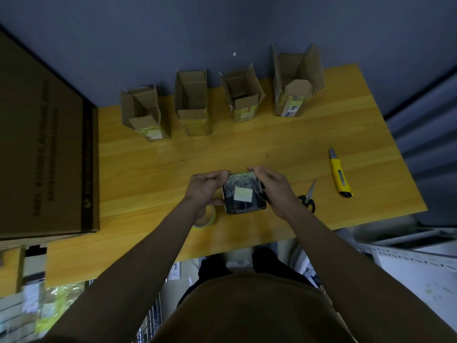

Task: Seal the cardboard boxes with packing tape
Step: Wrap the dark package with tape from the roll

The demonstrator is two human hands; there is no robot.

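A small dark box point(243, 194) with a pale label on its near face stands on the yellow wooden table point(272, 149) in front of me. My left hand point(206, 189) grips its left side, fingers curled over the top left corner. My right hand point(274, 191) grips its right side, thumb and fingers pinching the top right corner. A roll of clear packing tape point(206, 220) lies on the table just below my left hand, partly hidden by the wrist. Several open cardboard boxes, such as the leftmost box point(143, 112) and the rightmost box point(295, 82), stand in a row along the table's far edge.
Black-handled scissors point(308, 196) lie right of my right hand. A yellow utility knife point(339, 173) lies further right. A large closed cardboard carton point(42, 144) covers the table's left end. The blue wall point(222, 28) is behind the row of boxes.
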